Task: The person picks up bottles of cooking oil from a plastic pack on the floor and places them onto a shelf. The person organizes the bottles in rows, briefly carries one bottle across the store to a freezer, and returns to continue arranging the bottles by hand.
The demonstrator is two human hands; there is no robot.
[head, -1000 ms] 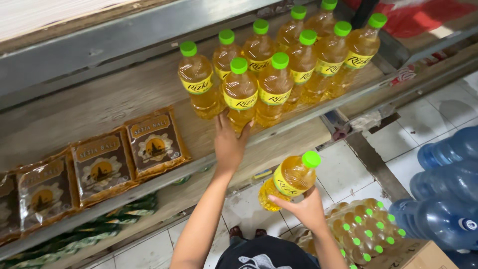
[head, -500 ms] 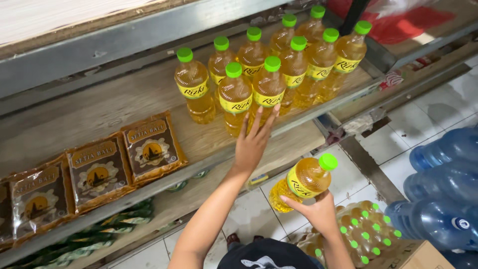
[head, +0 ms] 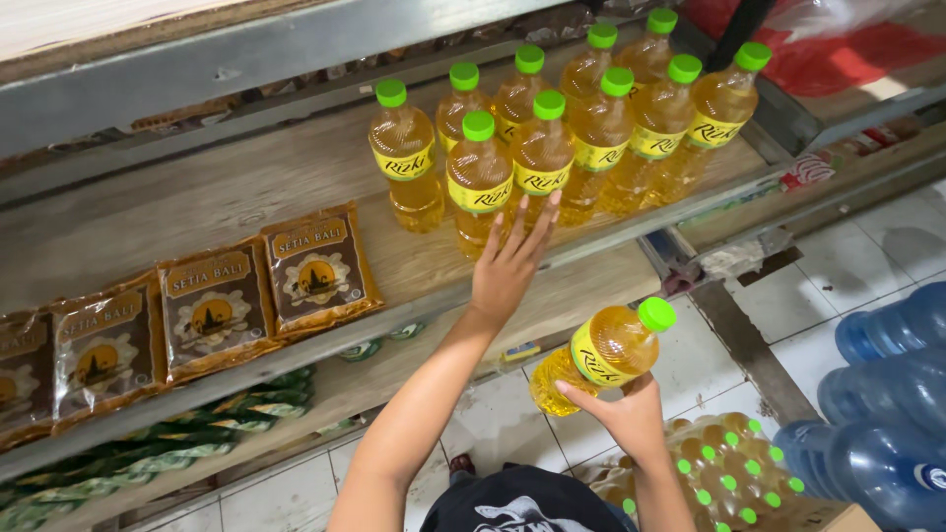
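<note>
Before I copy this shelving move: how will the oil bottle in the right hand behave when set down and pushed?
The held bottle looks full, so probably heavy for its size. Tall and narrow, it may tip if pushed high. Its round body would likely roll if laid flat. The right hand grips it tilted.

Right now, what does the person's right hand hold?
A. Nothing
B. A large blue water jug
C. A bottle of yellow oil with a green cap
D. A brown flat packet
C: the right hand grips a yellow oil bottle with a green cap from below, tilted, in front of the shelf, while the left hand reaches to the bottles standing there.
</note>
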